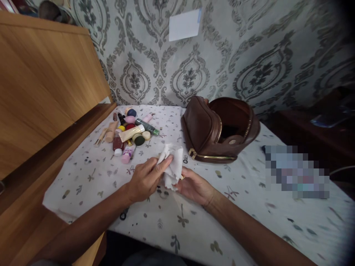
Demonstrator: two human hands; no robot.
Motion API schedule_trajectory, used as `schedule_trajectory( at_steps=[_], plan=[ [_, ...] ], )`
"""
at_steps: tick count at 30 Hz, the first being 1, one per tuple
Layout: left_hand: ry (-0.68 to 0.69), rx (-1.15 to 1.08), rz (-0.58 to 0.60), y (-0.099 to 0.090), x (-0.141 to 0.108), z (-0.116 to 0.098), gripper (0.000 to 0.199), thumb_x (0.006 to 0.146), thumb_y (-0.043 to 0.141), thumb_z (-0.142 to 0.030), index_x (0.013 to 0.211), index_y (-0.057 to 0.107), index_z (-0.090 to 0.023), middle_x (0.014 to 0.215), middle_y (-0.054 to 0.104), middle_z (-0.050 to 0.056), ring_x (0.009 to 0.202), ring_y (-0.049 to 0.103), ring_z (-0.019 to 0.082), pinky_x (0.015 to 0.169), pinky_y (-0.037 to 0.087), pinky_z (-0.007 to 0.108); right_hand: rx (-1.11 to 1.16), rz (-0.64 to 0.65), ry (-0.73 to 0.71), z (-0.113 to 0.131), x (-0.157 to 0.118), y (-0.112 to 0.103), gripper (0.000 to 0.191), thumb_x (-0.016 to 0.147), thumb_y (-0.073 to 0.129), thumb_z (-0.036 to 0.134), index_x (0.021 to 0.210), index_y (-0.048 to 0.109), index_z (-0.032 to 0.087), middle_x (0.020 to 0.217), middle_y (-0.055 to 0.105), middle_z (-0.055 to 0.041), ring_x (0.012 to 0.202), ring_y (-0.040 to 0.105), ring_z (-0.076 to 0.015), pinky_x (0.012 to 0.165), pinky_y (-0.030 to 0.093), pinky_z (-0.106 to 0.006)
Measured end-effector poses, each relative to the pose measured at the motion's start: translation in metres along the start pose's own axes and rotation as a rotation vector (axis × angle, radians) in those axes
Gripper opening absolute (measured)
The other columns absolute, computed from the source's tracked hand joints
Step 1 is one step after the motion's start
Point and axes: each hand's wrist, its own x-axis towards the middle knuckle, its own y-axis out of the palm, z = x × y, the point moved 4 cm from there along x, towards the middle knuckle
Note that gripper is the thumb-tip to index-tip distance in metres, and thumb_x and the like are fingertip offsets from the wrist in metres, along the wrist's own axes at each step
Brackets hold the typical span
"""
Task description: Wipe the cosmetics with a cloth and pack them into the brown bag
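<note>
My left hand [145,177] pinches a crumpled white cloth [173,164], thumb pressed on top of it. Close against the cloth, my right hand [195,186] has its fingers closed around a small item with a gold-coloured edge [182,177]; the cloth hides most of it. Beyond my left hand lies a pile of cosmetics, among them a cream tube [131,133], a dark green tube [146,126], a pink-capped tube [128,153] and a dark red bottle with a white cap [118,144]. A brown leather bag [201,129] stands unzipped past my right hand.
A patterned white sheet [155,225] covers the table. Wooden furniture [47,85] rises on the left, and a papered wall [155,70] closes off the back. On the right lies a blurred-out flat object [295,171]. The table's near edge is just below my forearms.
</note>
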Motion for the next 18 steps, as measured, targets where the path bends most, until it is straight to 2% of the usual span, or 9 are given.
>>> schedule_trajectory(
  at_steps=[2,4,7,11,15,18],
  plan=[
    [-0.02,0.01,-0.004,0.001,-0.001,0.0,0.06,0.098,0.037,-0.01,0.156,0.024,-0.018,0.079,0.053,0.002,0.064,0.048,0.015,0.055,0.042,0.024,0.009,-0.002,0.017,-0.001,-0.001,0.001,0.023,0.071,0.081,0.039,0.082,0.072,0.021,0.072,0.069,0.003,0.068,0.059,-0.0119,0.072,0.048,-0.026],
    [-0.056,0.021,-0.01,0.002,-0.002,0.001,0.06,0.098,0.039,-0.012,0.156,0.023,-0.018,0.091,0.062,0.007,0.067,0.051,0.016,0.059,0.045,0.025,0.038,-0.023,0.04,-0.002,-0.001,0.0,0.024,0.071,0.08,0.04,0.087,0.073,0.023,0.076,0.071,0.0031,0.07,0.06,-0.0135,0.08,0.048,-0.031],
    [-0.136,0.022,-0.003,0.005,-0.007,0.007,0.056,0.1,0.039,-0.015,0.155,0.027,-0.019,0.106,0.065,0.012,0.073,0.056,0.017,0.064,0.048,0.026,0.061,-0.051,0.019,0.0,-0.001,-0.001,0.026,0.071,0.079,0.038,0.093,0.074,0.024,0.08,0.073,0.0037,0.073,0.061,-0.014,0.087,0.047,-0.033],
    [-0.268,-0.02,0.055,0.01,-0.014,0.019,0.048,0.101,0.036,-0.019,0.148,0.039,-0.018,0.101,0.064,0.01,0.077,0.059,0.017,0.069,0.05,0.027,0.01,-0.06,-0.066,0.008,0.0,-0.004,0.032,0.068,0.079,0.038,0.093,0.075,0.019,0.085,0.075,0.0001,0.082,0.063,-0.0166,0.084,0.047,-0.031],
    [-0.358,-0.094,0.074,0.012,-0.015,0.026,0.043,0.1,0.037,-0.019,0.142,0.048,-0.018,0.095,0.061,0.007,0.078,0.058,0.017,0.072,0.051,0.028,0.035,-0.086,-0.069,0.012,0.001,-0.008,0.035,0.069,0.077,0.039,0.099,0.074,0.022,0.093,0.076,-0.0008,0.089,0.065,-0.0199,0.088,0.047,-0.035],
    [-0.39,-0.143,0.056,0.013,-0.014,0.029,0.039,0.099,0.04,-0.017,0.136,0.052,-0.017,0.098,0.061,0.007,0.084,0.059,0.018,0.076,0.05,0.029,0.076,-0.084,-0.067,0.013,0.0,-0.01,0.034,0.069,0.078,0.039,0.099,0.073,0.023,0.094,0.076,-0.0002,0.088,0.065,-0.0186,0.084,0.048,-0.033]
  ],
)
